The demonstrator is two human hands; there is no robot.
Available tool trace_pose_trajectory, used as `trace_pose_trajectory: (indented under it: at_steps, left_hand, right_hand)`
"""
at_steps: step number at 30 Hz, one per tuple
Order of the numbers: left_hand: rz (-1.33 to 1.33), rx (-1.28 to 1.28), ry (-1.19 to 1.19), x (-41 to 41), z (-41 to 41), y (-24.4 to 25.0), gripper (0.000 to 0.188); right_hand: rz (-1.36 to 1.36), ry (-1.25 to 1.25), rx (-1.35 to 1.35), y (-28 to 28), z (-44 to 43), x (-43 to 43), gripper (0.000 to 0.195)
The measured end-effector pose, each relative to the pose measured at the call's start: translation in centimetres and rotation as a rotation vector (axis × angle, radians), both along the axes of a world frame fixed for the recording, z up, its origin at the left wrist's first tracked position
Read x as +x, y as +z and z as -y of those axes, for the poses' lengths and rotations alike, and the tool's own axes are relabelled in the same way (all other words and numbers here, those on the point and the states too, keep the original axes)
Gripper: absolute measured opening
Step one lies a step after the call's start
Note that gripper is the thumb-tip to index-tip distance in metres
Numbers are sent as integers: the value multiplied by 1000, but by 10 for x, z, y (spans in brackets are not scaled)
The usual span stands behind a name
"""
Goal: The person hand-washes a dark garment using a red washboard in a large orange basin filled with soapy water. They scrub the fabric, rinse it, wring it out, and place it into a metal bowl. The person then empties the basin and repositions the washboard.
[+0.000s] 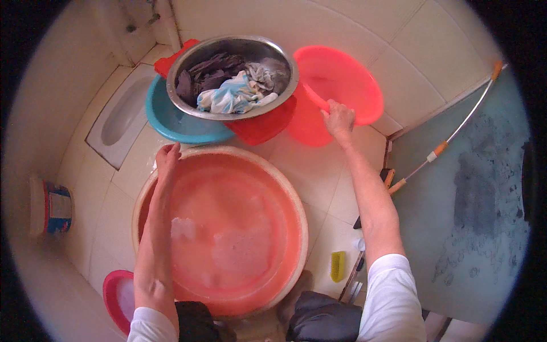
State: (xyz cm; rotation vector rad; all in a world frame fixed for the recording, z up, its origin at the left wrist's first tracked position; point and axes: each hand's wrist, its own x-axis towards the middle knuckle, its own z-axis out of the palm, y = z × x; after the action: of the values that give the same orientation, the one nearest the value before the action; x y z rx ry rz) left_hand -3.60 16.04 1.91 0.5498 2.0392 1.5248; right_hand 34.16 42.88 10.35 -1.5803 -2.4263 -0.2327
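My right hand [339, 119] grips the near rim of a bright red-pink plastic basin [354, 81], which is tilted towards the tiled wall. My left hand [168, 156] has its fingers curled at the far left rim of a large orange tub [301, 239]; whether it grips the rim is unclear. Cloudy, foamy water [239, 248] lies in the tub. Beyond it, a stainless steel bowl [292, 87] holds dark wrinkled cloth [213, 72] and a white and light-blue cloth [233, 95].
A blue basin [188, 132] and a red support [265, 124] sit under the bowl. Left are a squat toilet [124, 107], a bucket [55, 207] and a pink basin [112, 290]. Right are a yellow brush [337, 266] and a long pole [466, 111] by a glass-like panel [427, 239].
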Motion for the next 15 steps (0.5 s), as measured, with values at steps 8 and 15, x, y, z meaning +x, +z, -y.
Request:
trace_pose_trajectory:
  at_steps: [8,15]
  left_hand:
    - [-235,-113,54,-19,14,35,44]
    - [-583,-432,51,-65,86,41,46]
  right_hand:
    - [-389,358,-121,-22,127,-14,68]
    - [-391,55,-784,-115,245,59,70]
